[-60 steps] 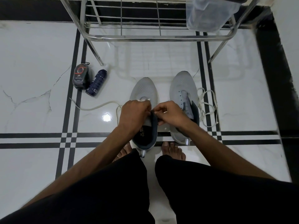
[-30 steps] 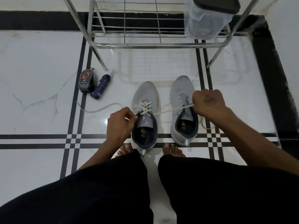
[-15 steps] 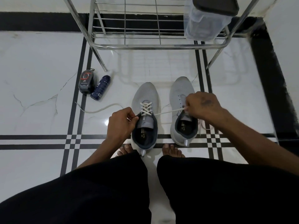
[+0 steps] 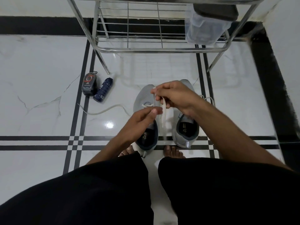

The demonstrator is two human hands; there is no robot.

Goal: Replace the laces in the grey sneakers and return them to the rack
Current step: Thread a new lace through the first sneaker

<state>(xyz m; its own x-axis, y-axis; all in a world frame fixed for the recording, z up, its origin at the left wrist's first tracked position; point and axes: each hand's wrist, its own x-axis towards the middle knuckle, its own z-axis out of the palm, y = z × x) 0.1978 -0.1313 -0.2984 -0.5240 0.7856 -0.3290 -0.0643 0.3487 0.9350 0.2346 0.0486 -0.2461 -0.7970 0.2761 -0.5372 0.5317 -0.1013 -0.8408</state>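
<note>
Right now both hands are up over the sneakers, working one white lace (image 4: 164, 111). The right hand (image 4: 174, 96) pinches it near the tip, fingers curled round it above the toe of the left sneaker (image 4: 145, 98), and the rest hangs down as a blurred strip between the two shoes, lifted, I'd say, to pull the slack clear of the eyelets and keep the end easy to aim. The left hand (image 4: 141, 120) hovers just below with its thumb and fingers close to the hanging lace; whether it actually grips the lace I cannot tell. A single crossing of lace shows on the left sneaker, so lacing looks only partly done there. The right sneaker (image 4: 185, 132) sits just beside it, heel toward the bare feet, with a loose lace (image 4: 209, 99) showing behind the wrist. Another loose lace (image 4: 103, 111) trails over the floor (image 4: 40, 78) to the left, near two dark bottles (image 4: 95, 86). Ahead stands the metal rack (image 4: 159, 49), close by, handy for putting the pair back.
</note>
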